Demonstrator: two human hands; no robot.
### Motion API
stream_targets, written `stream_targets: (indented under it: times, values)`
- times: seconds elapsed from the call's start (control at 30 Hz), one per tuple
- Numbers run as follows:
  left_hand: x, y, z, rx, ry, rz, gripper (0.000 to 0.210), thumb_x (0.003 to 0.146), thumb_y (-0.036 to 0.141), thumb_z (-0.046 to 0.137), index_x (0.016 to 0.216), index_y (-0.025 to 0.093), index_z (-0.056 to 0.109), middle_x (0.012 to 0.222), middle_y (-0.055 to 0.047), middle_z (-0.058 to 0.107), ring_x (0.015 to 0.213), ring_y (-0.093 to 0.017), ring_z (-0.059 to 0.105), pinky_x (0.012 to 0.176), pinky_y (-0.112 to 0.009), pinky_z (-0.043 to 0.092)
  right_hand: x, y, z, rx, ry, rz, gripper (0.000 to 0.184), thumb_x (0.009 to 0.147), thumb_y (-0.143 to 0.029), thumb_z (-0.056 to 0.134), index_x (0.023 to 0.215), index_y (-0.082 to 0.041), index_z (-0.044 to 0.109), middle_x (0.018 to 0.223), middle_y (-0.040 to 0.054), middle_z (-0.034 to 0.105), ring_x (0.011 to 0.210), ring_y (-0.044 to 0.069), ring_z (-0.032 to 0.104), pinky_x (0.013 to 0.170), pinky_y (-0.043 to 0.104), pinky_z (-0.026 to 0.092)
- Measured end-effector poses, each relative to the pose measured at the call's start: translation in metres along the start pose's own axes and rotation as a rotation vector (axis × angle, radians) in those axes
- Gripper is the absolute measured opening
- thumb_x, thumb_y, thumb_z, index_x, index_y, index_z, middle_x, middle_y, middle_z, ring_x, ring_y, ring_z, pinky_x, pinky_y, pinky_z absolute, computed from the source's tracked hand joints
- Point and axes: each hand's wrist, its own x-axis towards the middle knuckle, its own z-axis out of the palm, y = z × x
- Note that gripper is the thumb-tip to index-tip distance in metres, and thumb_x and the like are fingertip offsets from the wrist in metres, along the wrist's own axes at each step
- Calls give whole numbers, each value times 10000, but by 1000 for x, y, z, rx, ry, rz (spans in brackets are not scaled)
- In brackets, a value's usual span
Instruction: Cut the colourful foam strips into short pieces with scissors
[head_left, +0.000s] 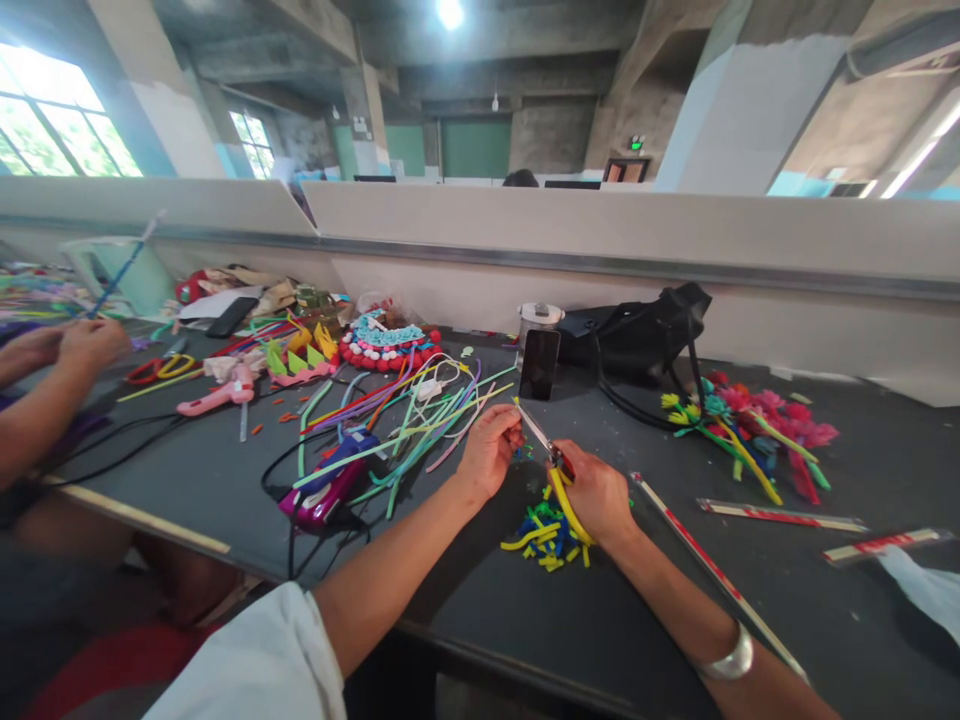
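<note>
My right hand [596,495] grips a pair of scissors [537,428] with yellow and red handles, its blades pointing up and left. Close to the blade tips, my left hand [491,445] is pinched shut; what its fingers hold is too small to make out. A tiny yellow bit [516,401] shows at the blade tips. Below the scissors lies a pile of short cut pieces [551,535] in yellow, blue and green. A dark phone [540,364] stands upright just beyond my hands, leaning against a lidded metal cup [541,315].
Left of my hands lie pipe cleaners [420,430], a purple device [322,495] with cords and a pink glue gun [225,392]. A co-worker's hands [82,350] are at far left. At right are a black bag [645,335], fuzzy flowers [772,425] and packaged sticks [712,565].
</note>
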Motion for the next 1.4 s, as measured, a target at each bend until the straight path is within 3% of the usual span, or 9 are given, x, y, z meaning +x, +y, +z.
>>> stream_targets:
  times: [1.4]
  values:
    - [0, 1, -4, 30, 47, -20, 184, 602, 261, 745, 640, 143, 609, 549, 36, 489, 519, -64, 416, 557, -229, 342, -7, -9, 4, -3, -20, -13, 270, 801, -192, 460, 1024, -227, 608, 647, -5, 619, 574, 136, 579, 523, 214, 279]
